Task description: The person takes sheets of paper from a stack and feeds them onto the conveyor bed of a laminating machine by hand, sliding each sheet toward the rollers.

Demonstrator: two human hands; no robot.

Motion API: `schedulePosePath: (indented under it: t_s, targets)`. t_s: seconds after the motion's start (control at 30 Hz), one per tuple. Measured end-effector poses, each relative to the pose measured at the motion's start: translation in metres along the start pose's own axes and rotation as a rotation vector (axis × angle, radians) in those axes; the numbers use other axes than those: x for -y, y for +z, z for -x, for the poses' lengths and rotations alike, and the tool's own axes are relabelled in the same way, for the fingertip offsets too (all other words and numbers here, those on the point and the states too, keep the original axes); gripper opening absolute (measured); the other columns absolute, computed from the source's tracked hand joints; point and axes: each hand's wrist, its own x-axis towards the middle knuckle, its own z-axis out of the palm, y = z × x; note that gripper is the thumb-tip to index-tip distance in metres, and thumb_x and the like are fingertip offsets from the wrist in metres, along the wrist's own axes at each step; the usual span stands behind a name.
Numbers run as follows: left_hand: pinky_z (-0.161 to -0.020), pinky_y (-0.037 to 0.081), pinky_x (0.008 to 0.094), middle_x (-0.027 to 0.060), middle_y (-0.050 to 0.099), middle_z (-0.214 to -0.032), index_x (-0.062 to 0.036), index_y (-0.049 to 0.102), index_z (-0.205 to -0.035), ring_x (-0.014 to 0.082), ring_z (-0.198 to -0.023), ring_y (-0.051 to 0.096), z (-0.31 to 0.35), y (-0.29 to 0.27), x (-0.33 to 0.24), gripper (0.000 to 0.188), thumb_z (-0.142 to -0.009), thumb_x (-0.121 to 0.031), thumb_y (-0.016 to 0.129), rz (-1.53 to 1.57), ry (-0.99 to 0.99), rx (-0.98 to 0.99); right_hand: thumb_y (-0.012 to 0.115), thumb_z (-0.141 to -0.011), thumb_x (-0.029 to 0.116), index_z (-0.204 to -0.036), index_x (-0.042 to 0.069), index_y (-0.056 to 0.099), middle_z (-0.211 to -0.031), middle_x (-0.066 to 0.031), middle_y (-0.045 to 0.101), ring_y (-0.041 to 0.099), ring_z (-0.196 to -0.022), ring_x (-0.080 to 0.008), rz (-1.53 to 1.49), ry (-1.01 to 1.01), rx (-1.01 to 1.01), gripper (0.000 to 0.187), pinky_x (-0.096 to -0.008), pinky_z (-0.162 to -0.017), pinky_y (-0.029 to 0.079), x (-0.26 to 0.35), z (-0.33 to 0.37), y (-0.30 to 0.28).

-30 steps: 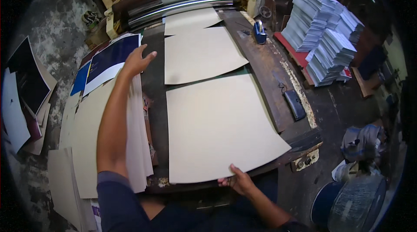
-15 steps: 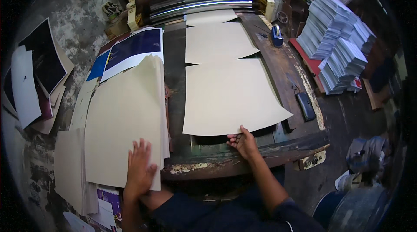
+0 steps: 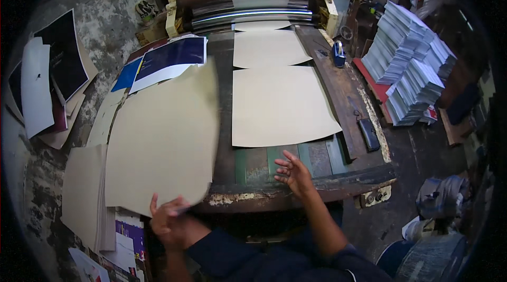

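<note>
My left hand [image 3: 170, 223] is at the lower edge of a large beige card sheet [image 3: 161, 139] on top of a stack. Its blurred fingers are closed around that edge, and the sheet's right side bows up. Over the front of the machine bed [image 3: 259, 166], my right hand [image 3: 293, 174] is held with fingers apart and nothing in them. Just beyond it lies a beige card sheet [image 3: 285, 107], apart from the fingers. Another card sheet [image 3: 269, 48] lies farther along, and a third [image 3: 261, 26] is at the rollers [image 3: 253, 13].
Dark printed sheets [image 3: 171, 60] lie behind the beige stack. On the bed's right side are a tape dispenser [image 3: 338, 54] and a black case [image 3: 369, 135]. Piles of white paper [image 3: 404, 44] stand at the right; loose prints [image 3: 60, 55] lean at the left.
My right hand has come away from the near card sheet, and the row of sheets has moved toward the rollers. My left hand has moved down to the stack's lower edge, bending the top sheet.
</note>
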Motion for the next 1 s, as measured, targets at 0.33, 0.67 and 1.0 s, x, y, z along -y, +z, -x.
schedulePosePath:
  t_s: [0.33, 0.67, 1.0]
  targets:
    - [-0.112, 0.015, 0.0539, 0.0034, 0.063, -0.122, -0.0158, 0.069, -0.11, 0.0323, -0.125, 0.051, 0.022, 0.026, -0.095, 0.044, -0.076, -0.044, 0.073, 0.13, 0.571, 0.897, 0.061, -0.088, 0.029, -0.108, -0.001, 0.053, -0.086, -0.0084, 0.062, 0.06, -0.063, -0.0148, 0.274, 0.192, 0.294, 0.037, -0.026, -0.066, 0.052, 0.015, 0.078, -0.007]
    - [-0.085, 0.049, 0.0403, 0.0163, 0.065, -0.095, 0.0059, 0.064, -0.1, 0.0333, -0.095, 0.062, 0.1, 0.083, -0.111, 0.041, -0.089, -0.034, 0.065, 1.357, 0.124, 1.625, 0.053, -0.096, 0.027, -0.1, 0.0, 0.055, -0.072, -0.0098, 0.062, 0.061, -0.068, -0.0182, -0.102, 0.364, -0.005, 0.028, -0.0415, -0.074, 0.055, -0.075, 0.155, -0.042]
    - [-0.082, 0.044, 0.0396, 0.0195, 0.058, -0.102, 0.0028, 0.058, -0.102, 0.0288, -0.09, 0.056, 0.119, 0.057, -0.125, 0.044, -0.096, -0.04, 0.05, 1.231, -0.401, 1.407, 0.041, -0.1, 0.037, -0.117, 0.001, 0.048, -0.099, -0.0166, 0.064, 0.06, -0.075, -0.0205, -0.027, 0.438, -0.097, 0.041, -0.0421, -0.078, 0.053, -0.099, 0.181, -0.041]
